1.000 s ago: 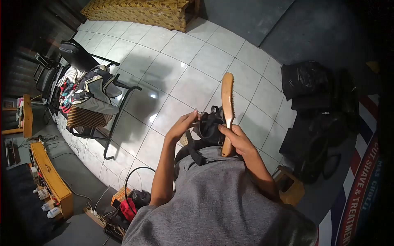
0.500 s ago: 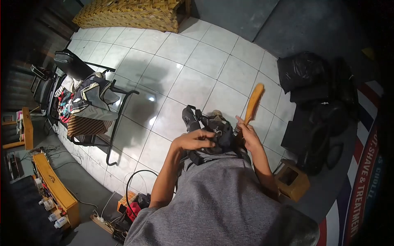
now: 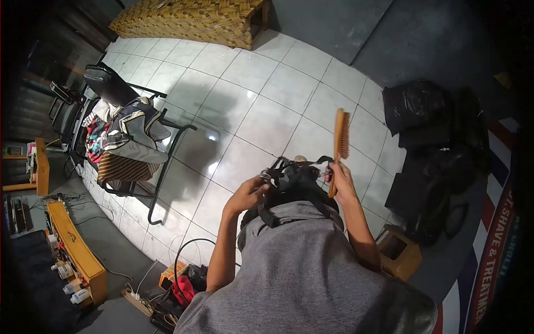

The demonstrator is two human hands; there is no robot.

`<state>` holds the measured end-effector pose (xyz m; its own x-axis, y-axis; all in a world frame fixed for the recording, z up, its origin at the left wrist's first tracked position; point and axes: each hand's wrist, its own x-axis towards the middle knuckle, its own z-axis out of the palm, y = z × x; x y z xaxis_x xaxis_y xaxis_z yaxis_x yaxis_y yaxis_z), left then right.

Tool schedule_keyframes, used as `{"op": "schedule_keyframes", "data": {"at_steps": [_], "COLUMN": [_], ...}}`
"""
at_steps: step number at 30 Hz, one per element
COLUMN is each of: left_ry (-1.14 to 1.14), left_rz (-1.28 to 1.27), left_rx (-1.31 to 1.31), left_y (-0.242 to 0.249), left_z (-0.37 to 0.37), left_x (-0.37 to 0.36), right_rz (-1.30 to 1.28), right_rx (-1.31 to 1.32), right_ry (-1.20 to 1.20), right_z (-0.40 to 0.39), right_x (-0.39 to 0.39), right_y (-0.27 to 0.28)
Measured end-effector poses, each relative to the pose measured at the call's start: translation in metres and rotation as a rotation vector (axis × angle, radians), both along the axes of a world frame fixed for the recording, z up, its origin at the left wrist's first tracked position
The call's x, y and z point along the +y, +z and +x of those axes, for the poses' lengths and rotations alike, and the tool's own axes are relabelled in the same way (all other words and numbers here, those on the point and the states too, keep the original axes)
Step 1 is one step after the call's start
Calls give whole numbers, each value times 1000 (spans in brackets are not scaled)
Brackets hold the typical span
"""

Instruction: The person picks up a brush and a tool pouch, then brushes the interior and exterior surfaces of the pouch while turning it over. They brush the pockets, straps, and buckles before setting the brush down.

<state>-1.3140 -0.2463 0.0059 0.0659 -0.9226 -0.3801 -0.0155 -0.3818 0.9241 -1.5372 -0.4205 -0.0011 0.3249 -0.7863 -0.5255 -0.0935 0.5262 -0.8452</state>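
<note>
A wooden brush [image 3: 339, 146] stands upright in my right hand [image 3: 343, 183], its brown bristles facing right. Thumb and fingers are closed round the handle, and a small pink-red item shows beside them. A black waist bag [image 3: 297, 181] with loose straps hangs in front of the grey shirt [image 3: 300, 239]. On its left side, my left hand [image 3: 247, 195] is closed on a black strap [image 3: 276, 166] by a shiny metal ring [image 3: 266, 176].
A black-framed chair [image 3: 161, 167] piled with striped cloths [image 3: 125, 139] stands on the left of the tiled floor [image 3: 267, 78]. Wooden shelves [image 3: 75, 239] with bottles are at lower left. Black bags [image 3: 414, 106] and a cardboard box [image 3: 403, 253] sit on the right. A woven bench [image 3: 189, 22] is at the back.
The brush has turned so its bristles show at the right, and its handle sits lower in my right hand. My left hand has moved left, drawing the strap and metal ring outward.
</note>
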Motion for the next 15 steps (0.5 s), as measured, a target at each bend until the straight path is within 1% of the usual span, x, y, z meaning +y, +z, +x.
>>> {"op": "schedule_keyframes", "data": {"at_steps": [1, 2, 3, 4, 5, 6, 7, 9, 10, 11, 12, 13, 14, 15], "left_ry": [119, 247, 248, 456, 663, 654, 634, 565, 416, 421, 234, 40, -67, -70], "left_rz": [24, -53, -56, -66, -79, -203, -236, -234, -242, -247, -346, -438, -440, -445], "left_rx": [-34, 26, 24, 174, 326, 47, -139, -318, -361, -364, -468, -568, -557, -560], "left_y": [-7, -9, -10, -11, -7, -10, -8, 13, 27, 40, 51, 59, 62, 63], "left_z": [2, 2, 1, -3, -6, -7, -6, -5, -2, -2, -3, -6, -10, -13], "left_x": [2, 0, -2, -8, -17, -28, -39, -56, -59, -64, -70, -75, -79, -82], "right_rz": [-89, -128, -168, -171, -239, -312, -467, -837, -844, -934, -1020, -880, -895, -910], "right_rx": [85, 104, 123, 120, 204, 289, 444, 796, 793, 642, 487, 360, 283, 206], "right_ry": [27, 51, 76, 76, 153, 229, 296, 373, 373, 303, 232, 261, 351, 437], "right_z": [0, -1, -1, -2, -1, 1, 3, 7, 10, 14, 19, 24, 32, 41], "right_x": [-6, -12, -16, -18, -20, -23, -22, -15, -13, -11, -10, -9, -5, -3], "right_y": [4, 6, 7, 7, 8, 10, 13, 18, 19, 20, 22, 28, 45, 65]}}
